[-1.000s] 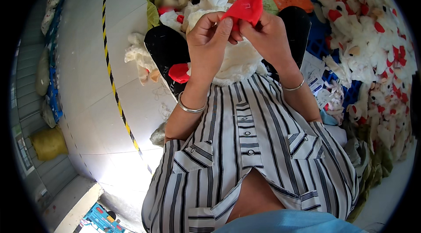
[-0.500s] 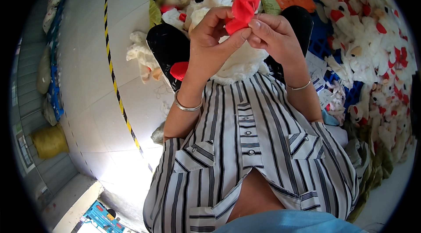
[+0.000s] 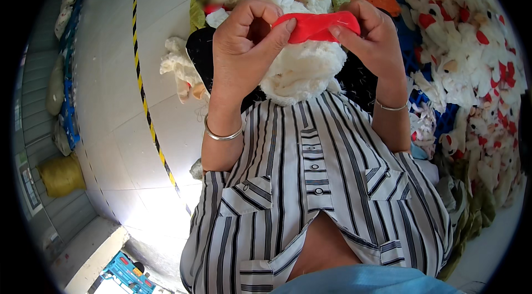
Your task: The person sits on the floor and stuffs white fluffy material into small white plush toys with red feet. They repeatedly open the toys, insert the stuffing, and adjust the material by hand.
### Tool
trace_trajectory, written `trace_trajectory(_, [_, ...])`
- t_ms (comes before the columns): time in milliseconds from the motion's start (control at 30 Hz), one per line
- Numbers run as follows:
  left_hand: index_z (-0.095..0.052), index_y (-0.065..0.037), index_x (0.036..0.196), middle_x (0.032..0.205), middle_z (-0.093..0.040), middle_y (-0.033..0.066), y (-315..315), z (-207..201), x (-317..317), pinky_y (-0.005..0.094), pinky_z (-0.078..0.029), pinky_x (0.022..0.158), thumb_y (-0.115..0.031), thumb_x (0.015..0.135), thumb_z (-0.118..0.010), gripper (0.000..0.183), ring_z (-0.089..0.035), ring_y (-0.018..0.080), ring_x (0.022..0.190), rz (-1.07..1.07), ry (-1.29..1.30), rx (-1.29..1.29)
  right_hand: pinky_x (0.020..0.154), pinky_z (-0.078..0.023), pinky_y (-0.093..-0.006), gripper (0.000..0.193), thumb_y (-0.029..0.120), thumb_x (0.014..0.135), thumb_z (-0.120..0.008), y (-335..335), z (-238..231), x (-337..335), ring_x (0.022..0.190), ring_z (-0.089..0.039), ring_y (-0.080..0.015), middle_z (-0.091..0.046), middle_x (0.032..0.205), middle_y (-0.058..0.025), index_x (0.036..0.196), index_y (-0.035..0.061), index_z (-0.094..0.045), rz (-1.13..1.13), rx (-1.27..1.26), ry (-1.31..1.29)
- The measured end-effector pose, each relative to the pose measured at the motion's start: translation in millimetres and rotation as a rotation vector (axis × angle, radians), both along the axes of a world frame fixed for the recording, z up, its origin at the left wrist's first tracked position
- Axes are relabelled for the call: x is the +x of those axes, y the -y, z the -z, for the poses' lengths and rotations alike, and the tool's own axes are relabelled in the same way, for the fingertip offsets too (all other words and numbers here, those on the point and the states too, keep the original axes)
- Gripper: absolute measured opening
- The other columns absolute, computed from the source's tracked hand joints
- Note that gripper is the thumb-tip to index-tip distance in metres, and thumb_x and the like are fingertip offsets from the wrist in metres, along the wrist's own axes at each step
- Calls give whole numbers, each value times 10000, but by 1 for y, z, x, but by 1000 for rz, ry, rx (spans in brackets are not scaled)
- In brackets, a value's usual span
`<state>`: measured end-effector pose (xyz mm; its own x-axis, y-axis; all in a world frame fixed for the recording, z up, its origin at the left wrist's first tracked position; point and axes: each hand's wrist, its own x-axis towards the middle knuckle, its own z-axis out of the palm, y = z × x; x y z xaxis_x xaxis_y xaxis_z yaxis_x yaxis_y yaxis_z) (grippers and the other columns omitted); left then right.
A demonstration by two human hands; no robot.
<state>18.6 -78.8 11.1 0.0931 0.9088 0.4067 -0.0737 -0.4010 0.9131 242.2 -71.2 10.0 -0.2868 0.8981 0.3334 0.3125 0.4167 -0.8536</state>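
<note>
moved farther apart, left fingers (image 3: 276,40) and right fingers (image 3: 350,39) each pinch red cloth (image 3: 313,26).

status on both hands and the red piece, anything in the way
Left hand and right hand pinching opposite ends of red fabric piece. Piece overlaps white plush in view. Nothing visibly blocking.

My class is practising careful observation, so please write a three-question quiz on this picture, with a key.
1. True or false: the left hand and the right hand both hold the red fabric piece.
2. The big pile of white and red plush pieces is at the picture's: A) left; B) right; C) bottom.
3. Fill in: the striped floor line is black and ____.

Key: 1. True. 2. B. 3. Yellow.
</note>
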Motion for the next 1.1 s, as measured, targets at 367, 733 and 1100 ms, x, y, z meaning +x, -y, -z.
trace_trajectory(367, [-626,-21,1122,1009,-647,24,0,10,4,244,-484,760,-35,810,-715,325,-610,120,895,150,-310,39,610,-477,-314,151,58,806,-578,-12,-21,14,632,-604,-218,-647,799,-100,937,45,-650,154,240,360])
trace_trajectory(733, [-621,-6,1035,950,-639,2,19,79,-107,225,-506,809,-54,914,-602,132,-594,54,862,-112,-275,-384,720,-485,-235,233,2,837,-475,-47,30,113,776,-620,-113,-695,890,-43,942,45,-678,652,259,57])
trace_trajectory(1100, [-622,-2,1000,879,-651,8,9,31,-33,194,-498,698,-101,923,-637,126,-579,43,779,-106,36,-312,607,-443,-226,140,60,830,-704,3,13,-24,704,-559,-102,-588,904,-42,863,-33,-606,-176,27,137])
